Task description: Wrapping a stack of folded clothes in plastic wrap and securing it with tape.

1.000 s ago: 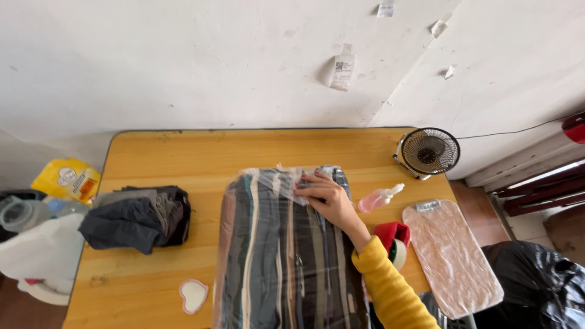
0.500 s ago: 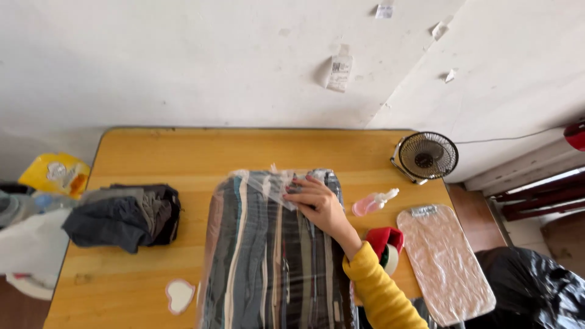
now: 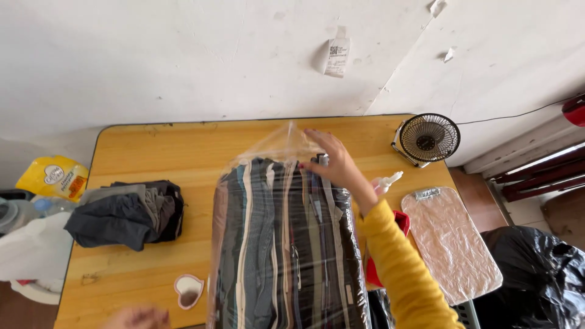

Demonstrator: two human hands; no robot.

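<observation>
The right hand (image 3: 334, 163) has lifted from pressing flat — now pinching up the clear bag's (image 3: 286, 256) far edge — the left hand (image 3: 137, 318), blurred beside that bag, unreadable.

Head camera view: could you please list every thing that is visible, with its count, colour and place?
Wooden table: one, yellow-brown, centre.
Clear plastic bag of folded striped clothes: one, dark colours, table middle.
Pile of dark folded clothes: one, grey-black, table left.
Heart-shaped dish: one, white, near edge.
Small round fan: one, black, far right corner.
Spray bottle: one, pale pink, right of bag.
Flat empty plastic bag: one, clear, right.
Yellow packet: one, left of table.
Black bag: one, lower right.
Left hand: blurred, bottom edge.
Right hand: yellow sleeve, on bag's top.
</observation>
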